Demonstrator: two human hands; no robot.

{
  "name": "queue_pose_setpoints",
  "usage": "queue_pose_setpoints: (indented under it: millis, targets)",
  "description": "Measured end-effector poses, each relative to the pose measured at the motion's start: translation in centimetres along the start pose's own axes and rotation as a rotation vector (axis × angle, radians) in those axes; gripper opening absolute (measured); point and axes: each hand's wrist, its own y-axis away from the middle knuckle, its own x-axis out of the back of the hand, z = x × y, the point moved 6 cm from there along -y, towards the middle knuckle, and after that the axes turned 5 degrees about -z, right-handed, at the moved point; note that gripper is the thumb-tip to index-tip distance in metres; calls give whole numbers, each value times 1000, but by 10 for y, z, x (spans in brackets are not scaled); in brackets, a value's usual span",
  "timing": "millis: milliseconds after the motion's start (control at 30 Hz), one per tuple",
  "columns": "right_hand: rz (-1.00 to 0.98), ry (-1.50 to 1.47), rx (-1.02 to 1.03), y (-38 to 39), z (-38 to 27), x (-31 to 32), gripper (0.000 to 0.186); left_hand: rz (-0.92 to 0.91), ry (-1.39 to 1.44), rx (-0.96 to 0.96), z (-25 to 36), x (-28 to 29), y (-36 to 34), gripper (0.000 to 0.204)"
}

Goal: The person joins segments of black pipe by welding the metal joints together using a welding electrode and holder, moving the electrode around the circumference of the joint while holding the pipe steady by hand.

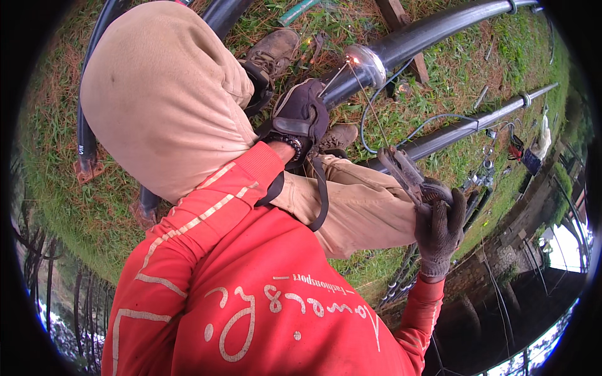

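Observation:
My right hand (441,222), in a dark knit glove, grips a welding electrode holder (404,172). From its jaws a long thin electrode (370,103) runs to a glowing, sparking spot on the pale metal band (375,67) around a black pipe (342,86). My left hand (304,111), in a dark padded glove, is closed round a thin metal rod (332,79) whose far end meets the same bright spot. The left fingers are partly hidden by the back of the glove. A dark strap hangs below that wrist.
A second black pipe (445,138) lies beyond the right hand, with a blue-grey cable (365,116) looping beside it. A wooden beam (411,47) crosses under the welded pipe. My boots (274,51) stand on grass close to the joint. A green tube (298,11) lies farther off.

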Motion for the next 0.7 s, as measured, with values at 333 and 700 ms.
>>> queue_pose_setpoints:
  millis: [333, 700]
  targets:
    - [8, -10, -34, 3, 3, -3, 56, 90, 62, -88, 0, 0, 2, 23]
    - [-23, -12, -90, -2, 1, -2, 44, 109, 63, -98, -1, -2, 2, 25]
